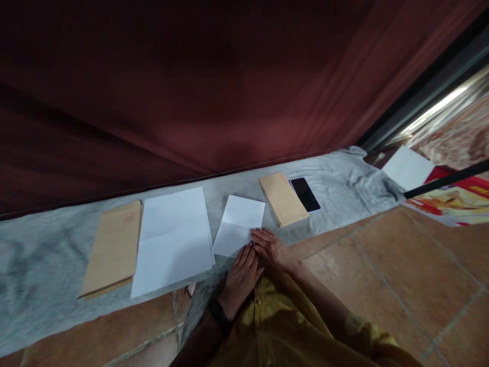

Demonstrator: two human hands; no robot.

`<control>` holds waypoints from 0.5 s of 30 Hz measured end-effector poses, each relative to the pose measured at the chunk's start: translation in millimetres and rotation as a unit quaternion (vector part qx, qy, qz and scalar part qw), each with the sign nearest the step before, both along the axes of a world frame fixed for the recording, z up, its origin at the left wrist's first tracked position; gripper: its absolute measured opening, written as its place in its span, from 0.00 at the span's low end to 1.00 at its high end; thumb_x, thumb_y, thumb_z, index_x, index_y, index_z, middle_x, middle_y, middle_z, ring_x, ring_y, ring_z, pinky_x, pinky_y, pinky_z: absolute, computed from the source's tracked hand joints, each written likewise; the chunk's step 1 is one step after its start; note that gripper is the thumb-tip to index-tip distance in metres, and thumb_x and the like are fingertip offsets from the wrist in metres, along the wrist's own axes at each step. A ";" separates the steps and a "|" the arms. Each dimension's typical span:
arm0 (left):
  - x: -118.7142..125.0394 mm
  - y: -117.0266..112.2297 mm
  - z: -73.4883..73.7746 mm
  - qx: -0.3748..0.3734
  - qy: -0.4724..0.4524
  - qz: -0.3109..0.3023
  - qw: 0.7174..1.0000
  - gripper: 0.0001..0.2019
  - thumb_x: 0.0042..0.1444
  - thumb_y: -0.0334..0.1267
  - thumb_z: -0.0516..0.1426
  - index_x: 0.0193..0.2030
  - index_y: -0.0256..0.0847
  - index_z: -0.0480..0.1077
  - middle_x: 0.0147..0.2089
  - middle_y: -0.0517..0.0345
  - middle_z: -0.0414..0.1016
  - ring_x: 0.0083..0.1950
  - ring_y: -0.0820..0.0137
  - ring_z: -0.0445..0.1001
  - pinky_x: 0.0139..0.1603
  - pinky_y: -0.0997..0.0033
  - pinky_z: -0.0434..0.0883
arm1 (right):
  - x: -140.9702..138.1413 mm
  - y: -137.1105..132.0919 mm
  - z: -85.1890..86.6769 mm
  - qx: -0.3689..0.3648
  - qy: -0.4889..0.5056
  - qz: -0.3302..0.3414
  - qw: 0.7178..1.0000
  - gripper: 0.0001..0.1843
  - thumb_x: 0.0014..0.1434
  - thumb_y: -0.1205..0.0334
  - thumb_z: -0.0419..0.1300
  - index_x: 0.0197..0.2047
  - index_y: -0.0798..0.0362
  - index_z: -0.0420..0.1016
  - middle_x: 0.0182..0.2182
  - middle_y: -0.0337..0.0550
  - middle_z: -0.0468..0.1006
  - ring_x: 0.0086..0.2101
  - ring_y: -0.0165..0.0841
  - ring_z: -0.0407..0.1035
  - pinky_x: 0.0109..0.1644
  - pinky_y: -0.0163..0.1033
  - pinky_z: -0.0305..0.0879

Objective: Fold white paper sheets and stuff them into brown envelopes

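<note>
My left hand point(241, 278) lies flat with fingers stretched out, its tips at the near edge of a folded white sheet point(239, 224). My right hand point(271, 247) rests beside it, fingers extended and pressing on the sheet's near right corner. The sheet lies on a grey cloth point(46, 255) spread over the floor. A dark band sits on my left wrist.
Left of the sheet lie a stack of white paper point(173, 239) and a brown envelope point(113, 247). To the right are a stack of tan envelopes point(282, 198) and a black phone point(304, 194). A dark red curtain point(191, 81) hangs behind. Tiled floor point(401, 265) extends right.
</note>
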State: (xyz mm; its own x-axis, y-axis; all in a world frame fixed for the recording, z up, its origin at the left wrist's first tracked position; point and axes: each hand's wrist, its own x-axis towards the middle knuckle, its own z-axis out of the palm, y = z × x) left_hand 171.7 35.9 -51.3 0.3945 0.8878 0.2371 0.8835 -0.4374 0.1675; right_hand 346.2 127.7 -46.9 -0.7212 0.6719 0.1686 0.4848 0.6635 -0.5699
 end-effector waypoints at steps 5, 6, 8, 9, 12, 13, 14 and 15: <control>-2.2 -0.2 -4.0 -0.009 0.003 -0.015 1.000 0.23 0.68 0.41 0.49 0.64 0.31 0.64 0.64 0.40 0.72 0.68 0.57 0.67 0.67 0.53 0.68 | -11.9 -2.3 0.1 0.029 -0.031 -0.054 0.998 0.25 0.73 0.58 0.48 0.69 0.56 0.62 0.68 0.52 0.63 0.67 0.40 0.56 0.71 0.55 0.54; -3.2 -0.6 -3.9 -0.011 0.003 -0.018 1.000 0.23 0.67 0.41 0.50 0.65 0.31 0.64 0.65 0.41 0.71 0.68 0.58 0.67 0.67 0.54 0.67 | -13.0 -1.3 -0.5 0.034 -0.035 -0.062 0.997 0.25 0.73 0.58 0.48 0.69 0.56 0.62 0.68 0.52 0.63 0.68 0.40 0.55 0.71 0.55 0.54; -6.1 -1.4 -2.3 -0.020 0.006 -0.025 0.999 0.24 0.67 0.42 0.51 0.65 0.32 0.63 0.67 0.41 0.69 0.69 0.59 0.65 0.69 0.55 0.66 | -14.3 2.3 -2.1 0.043 -0.042 -0.073 0.996 0.25 0.73 0.59 0.48 0.69 0.58 0.62 0.68 0.53 0.62 0.68 0.41 0.55 0.72 0.54 0.53; -7.9 -2.0 -1.0 -0.026 0.009 -0.030 0.999 0.24 0.67 0.42 0.51 0.66 0.32 0.63 0.68 0.42 0.68 0.70 0.59 0.64 0.69 0.55 0.65 | -14.8 4.6 -3.0 0.048 -0.043 -0.078 0.995 0.25 0.73 0.59 0.48 0.69 0.59 0.62 0.68 0.53 0.62 0.68 0.41 0.55 0.72 0.54 0.53; -14.5 -4.7 2.0 -0.032 0.018 -0.050 0.998 0.25 0.67 0.43 0.51 0.67 0.34 0.62 0.70 0.44 0.65 0.72 0.61 0.62 0.71 0.56 0.63 | -16.9 12.1 -5.3 0.060 -0.047 -0.095 0.993 0.25 0.72 0.60 0.49 0.68 0.60 0.63 0.68 0.54 0.62 0.68 0.41 0.55 0.72 0.53 0.53; -16.9 -5.9 2.1 -0.031 0.023 -0.057 0.998 0.25 0.67 0.43 0.51 0.67 0.35 0.61 0.70 0.45 0.65 0.72 0.62 0.61 0.71 0.56 0.63 | -18.0 14.5 -5.9 0.062 -0.048 -0.100 0.992 0.25 0.72 0.61 0.49 0.69 0.61 0.62 0.68 0.55 0.62 0.68 0.41 0.55 0.72 0.54 0.53; -19.4 -7.3 1.5 -0.030 0.029 -0.064 0.997 0.25 0.67 0.42 0.51 0.68 0.35 0.61 0.71 0.46 0.64 0.73 0.62 0.60 0.72 0.56 0.62 | -19.3 16.6 -6.3 0.063 -0.048 -0.105 0.991 0.25 0.72 0.62 0.49 0.69 0.60 0.62 0.68 0.55 0.61 0.68 0.42 0.55 0.72 0.54 0.53; -21.8 -8.7 0.2 -0.029 0.036 -0.070 0.996 0.25 0.67 0.41 0.50 0.68 0.36 0.60 0.71 0.47 0.63 0.73 0.63 0.59 0.72 0.56 0.61 | -20.7 18.6 -6.6 0.064 -0.049 -0.110 0.991 0.26 0.72 0.62 0.49 0.69 0.60 0.61 0.68 0.54 0.61 0.68 0.42 0.55 0.71 0.54 0.54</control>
